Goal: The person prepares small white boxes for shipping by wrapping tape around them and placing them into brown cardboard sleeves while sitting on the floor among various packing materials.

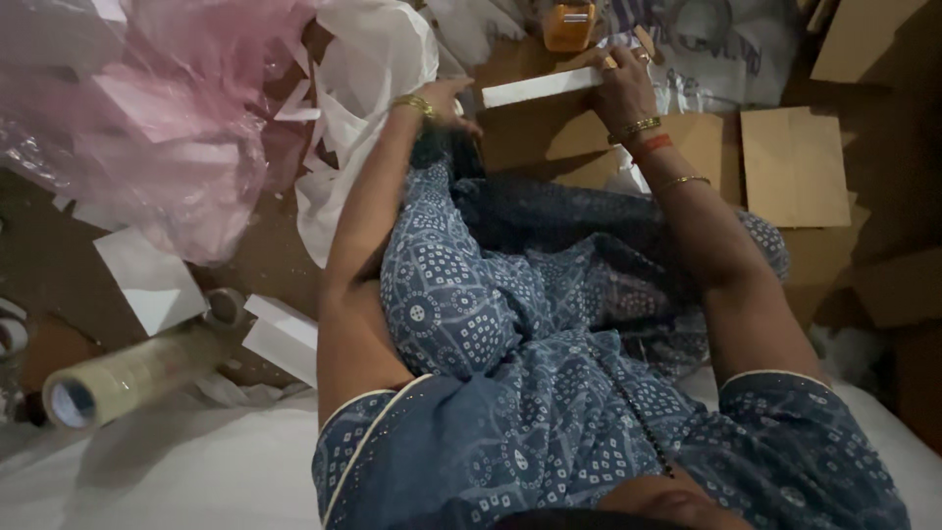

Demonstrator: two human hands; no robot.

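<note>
I hold a long, narrow white box level over brown cardboard, one hand at each end. My right hand, with rings and bangles, grips its right end from above. My left hand, wearing a gold bracelet, is curled at the left end, partly hidden behind my knee. My lap, in blue patterned cloth, fills the middle of the view.
A big pink plastic bag and a white plastic bag lie at the left. Near them are a large clear tape roll, a small tape roll and flat white boxes. An orange tape dispenser sits beyond the box. Cardboard sheets lie at the right.
</note>
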